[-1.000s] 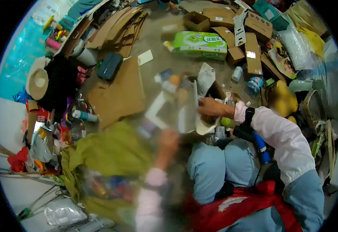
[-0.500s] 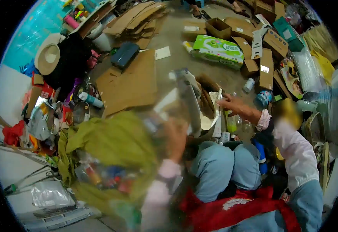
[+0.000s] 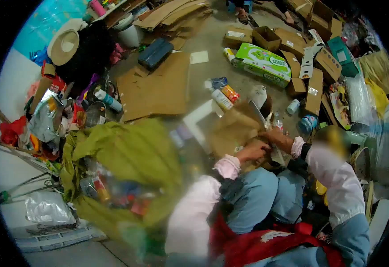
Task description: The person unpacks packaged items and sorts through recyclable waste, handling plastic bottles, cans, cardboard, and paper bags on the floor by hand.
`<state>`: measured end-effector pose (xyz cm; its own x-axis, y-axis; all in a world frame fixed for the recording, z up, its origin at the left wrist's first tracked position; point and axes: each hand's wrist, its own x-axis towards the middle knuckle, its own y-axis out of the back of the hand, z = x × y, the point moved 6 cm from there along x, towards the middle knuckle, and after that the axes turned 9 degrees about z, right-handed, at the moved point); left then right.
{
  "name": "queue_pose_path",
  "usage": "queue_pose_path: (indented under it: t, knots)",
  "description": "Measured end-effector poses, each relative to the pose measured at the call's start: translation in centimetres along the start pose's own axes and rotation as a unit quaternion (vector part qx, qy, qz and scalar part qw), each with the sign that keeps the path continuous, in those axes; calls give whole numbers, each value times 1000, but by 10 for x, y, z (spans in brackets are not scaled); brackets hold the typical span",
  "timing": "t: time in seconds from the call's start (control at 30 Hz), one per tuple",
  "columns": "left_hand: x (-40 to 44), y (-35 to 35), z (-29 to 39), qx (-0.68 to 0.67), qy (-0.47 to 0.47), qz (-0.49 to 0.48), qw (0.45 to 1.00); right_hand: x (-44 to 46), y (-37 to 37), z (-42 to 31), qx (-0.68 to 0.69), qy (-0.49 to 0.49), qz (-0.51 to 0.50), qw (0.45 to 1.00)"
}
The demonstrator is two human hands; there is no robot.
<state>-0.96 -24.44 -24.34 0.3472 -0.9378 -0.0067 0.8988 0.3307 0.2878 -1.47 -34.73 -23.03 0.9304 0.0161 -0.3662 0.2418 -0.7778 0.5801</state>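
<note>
A brown cardboard box point(image 3: 230, 127), partly smeared by motion, is tilted in front of my knees. My left hand point(image 3: 254, 150) is closed on its near edge, fingers curled. Just to the right, my right hand point(image 3: 280, 139) grips the same box near its right side, close to my left hand; its fingertips are partly hidden. A clear plastic bottle point(image 3: 278, 121) stands behind my right hand. To the left lies an open olive-green sack point(image 3: 132, 142) with mixed bottles and packaging inside. A white foam-like frame point(image 3: 194, 122) lies beyond the box on its left.
Flattened cardboard point(image 3: 159, 89) covers the floor at left, with a dark blue case point(image 3: 155, 53) on it. A green-and-white carton point(image 3: 263, 64) and several brown boxes point(image 3: 312, 93) lie at the far right. Loose bottles point(image 3: 223, 99) lie ahead. Another person's feet point(image 3: 243, 17) show at the top.
My left hand has moved right, from beside the sack to the box. The box has turned and tipped leftward. Bottles behind it now show, and my right hand is slightly lower.
</note>
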Motion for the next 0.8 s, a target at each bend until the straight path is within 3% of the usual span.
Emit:
queue_pose_path:
  t: [0.03, 0.1, 0.13, 0.23, 0.3, 0.37, 0.4, 0.5, 0.57, 0.63, 0.7, 0.77, 0.8]
  knots:
    - [0, 3, 25, 38, -13, 25, 999, 7, 1, 26, -64, -60, 43, 995]
    - [-8, 2, 39, -73, -155, 130, 977, 11, 2, 66, -167, -149, 88, 971]
    - [0, -7, 32, -47, -154, 99, 982, 6, 7, 69, -202, -150, 91, 963]
    - [3, -12, 41, 1, -149, 78, 986, -16, 28, 63, -287, -35, 80, 954]
    - [-32, 17, 71, -8, -151, 171, 973, -38, 61, 55, -316, 16, 110, 942]
    - [-80, 53, 69, -141, -16, 232, 962, -68, 110, 54, -313, 6, 167, 935]
    - [-108, 71, 67, -186, 46, 269, 944, -92, 147, 58, -271, -43, 217, 937]
    - [-206, 104, 13, -117, 97, 376, 914, -186, 248, 69, -123, -149, 366, 910]
    - [-263, 109, 14, -65, 153, 370, 914, -238, 277, 63, -64, -167, 436, 882]
    - [-313, 104, 7, -37, 228, 386, 893, -264, 267, 54, -73, -154, 451, 876]
    - [-347, 99, -4, 20, 178, 356, 917, -263, 229, 50, -90, -141, 433, 886]
    - [-359, 95, 1, -34, 267, 387, 882, -256, 184, 52, -107, -148, 394, 901]
    - [-357, 93, 15, 17, 246, 399, 883, -256, 163, 60, -110, -151, 376, 907]
